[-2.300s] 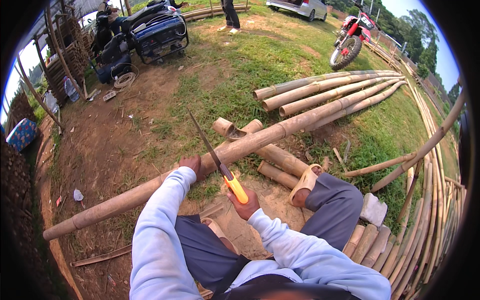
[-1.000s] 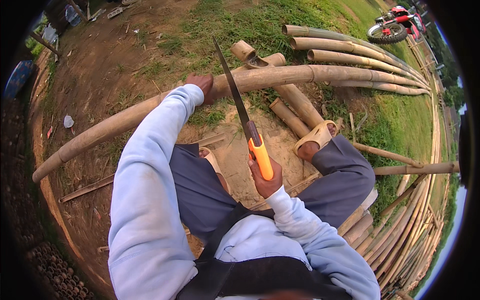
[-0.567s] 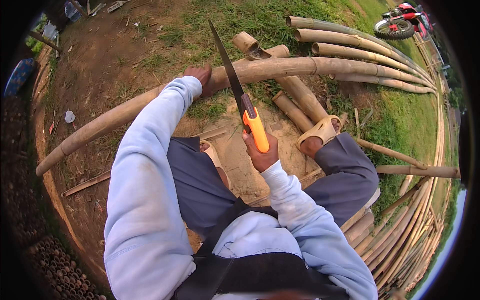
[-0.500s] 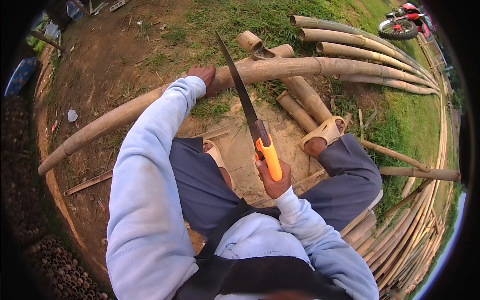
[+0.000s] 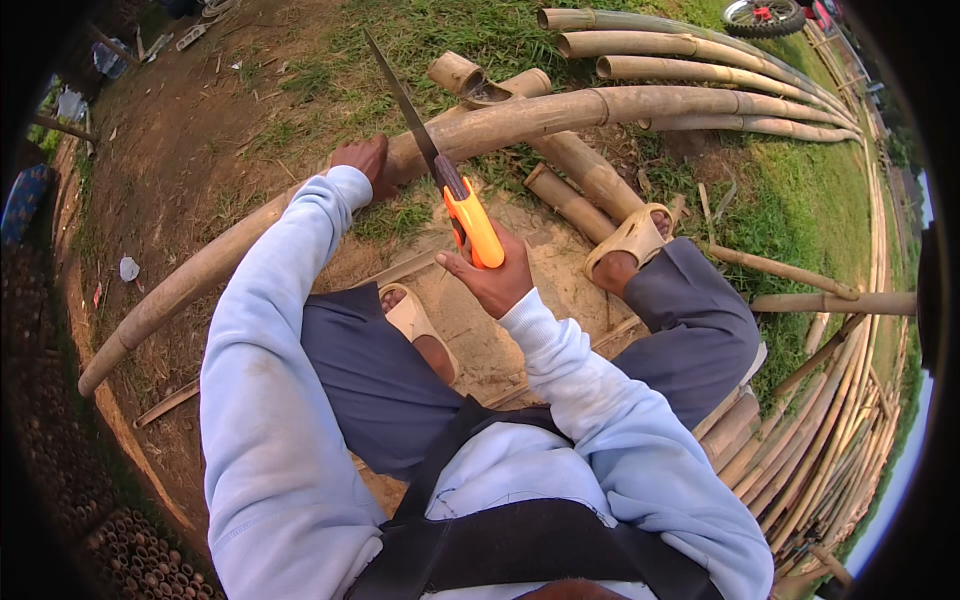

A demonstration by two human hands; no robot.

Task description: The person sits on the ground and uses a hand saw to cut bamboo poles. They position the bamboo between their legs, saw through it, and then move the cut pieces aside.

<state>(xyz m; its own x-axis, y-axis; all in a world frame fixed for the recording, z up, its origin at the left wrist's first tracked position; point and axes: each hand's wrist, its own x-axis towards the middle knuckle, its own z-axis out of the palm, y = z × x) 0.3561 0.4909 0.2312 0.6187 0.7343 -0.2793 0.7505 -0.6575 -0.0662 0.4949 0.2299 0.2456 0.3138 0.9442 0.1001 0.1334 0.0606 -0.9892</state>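
A long bamboo pole (image 5: 540,116) runs crosswise in front of me, propped on a rest of thick bamboo pieces (image 5: 592,175). My left hand (image 5: 362,162) is closed over the pole, left of the blade. In my right hand (image 5: 503,278) is a handsaw (image 5: 447,174) with an orange handle and a dark blade, the fingers wrapped round the grip. The blade slants up and left across the pole, its tip beyond the far side. Whether the teeth have cut into the bamboo, I cannot tell.
More bamboo poles (image 5: 680,70) lie on the grass at the far right, and a large stack (image 5: 810,430) spreads at my right side. Cut bamboo tubes (image 5: 145,555) are piled at lower left. My sandalled feet (image 5: 635,245) stand on either side of pale, dusty ground (image 5: 490,345).
My right hand has pushed the saw forward and left, so the handle is closer to the pole. My left hand stays on the pole. The whole view has shifted slightly.
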